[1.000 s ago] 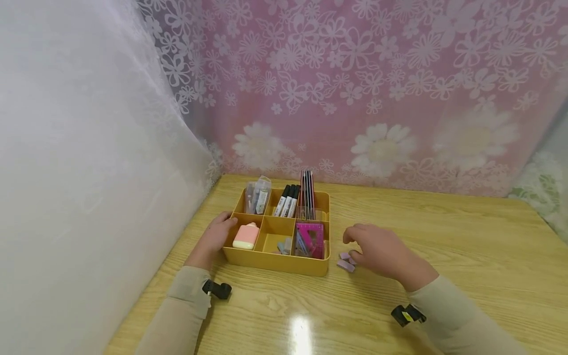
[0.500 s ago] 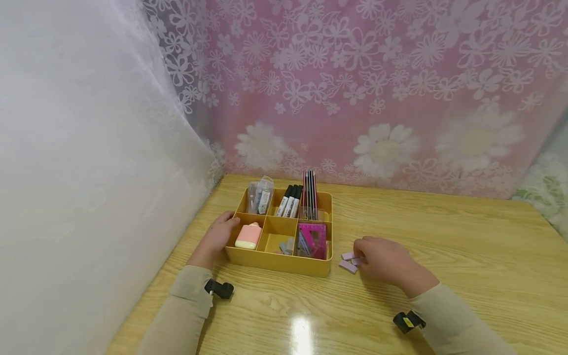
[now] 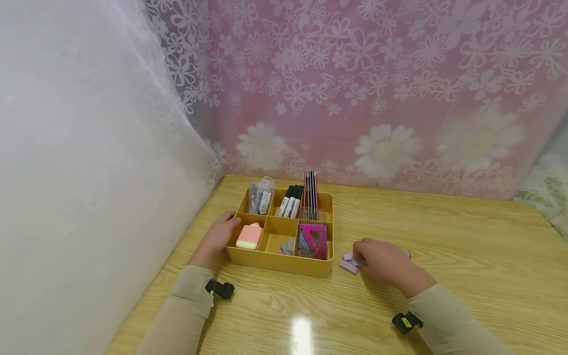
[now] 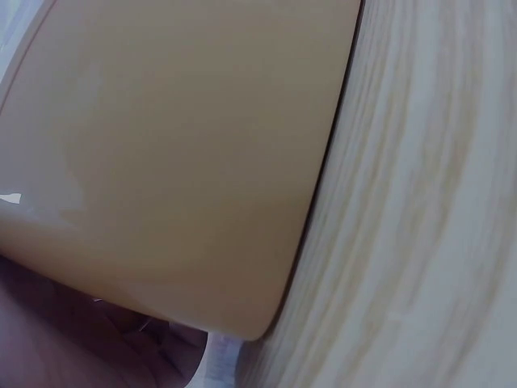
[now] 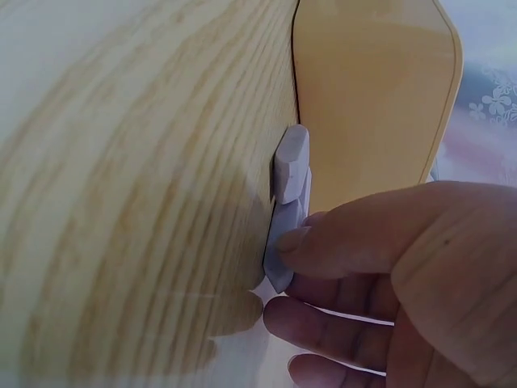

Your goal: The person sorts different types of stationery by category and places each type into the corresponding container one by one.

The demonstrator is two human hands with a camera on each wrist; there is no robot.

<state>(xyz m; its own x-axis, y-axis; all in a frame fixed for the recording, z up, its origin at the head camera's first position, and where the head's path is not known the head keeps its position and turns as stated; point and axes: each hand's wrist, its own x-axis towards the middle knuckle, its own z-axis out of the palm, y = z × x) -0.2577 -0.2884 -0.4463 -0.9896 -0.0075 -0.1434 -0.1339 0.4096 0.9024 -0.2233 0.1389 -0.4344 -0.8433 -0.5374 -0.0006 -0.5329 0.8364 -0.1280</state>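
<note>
My left hand (image 3: 218, 232) grips the left side of a yellow six-compartment desk organizer (image 3: 278, 264), thumb over its rim; in the left wrist view the fingers (image 4: 174, 347) partly show beyond its wall. On the table just right of the organizer lie small lilac erasers (image 3: 348, 267). My right hand (image 3: 385, 261) is low over them. In the right wrist view its thumb and forefinger pinch one lilac eraser (image 5: 284, 246), while another eraser (image 5: 292, 162) lies directly against it. The other right fingers are bent beneath. Part of a lilac piece (image 3: 408, 254) shows behind the right hand.
The organizer holds a pink-and-cream bottle (image 3: 249, 235), black-capped markers (image 3: 290, 201), upright pencils (image 3: 310, 195), clear packs (image 3: 262, 195), magenta set squares (image 3: 317, 240) and small grey-blue pieces (image 3: 287, 246). A white curtain (image 3: 111, 162) hangs left, a pink floral one (image 3: 337, 98) behind.
My right hand has lowered and moved slightly right onto the lilac erasers, its thumb and forefinger closing on one. The left hand stays at the organizer.
</note>
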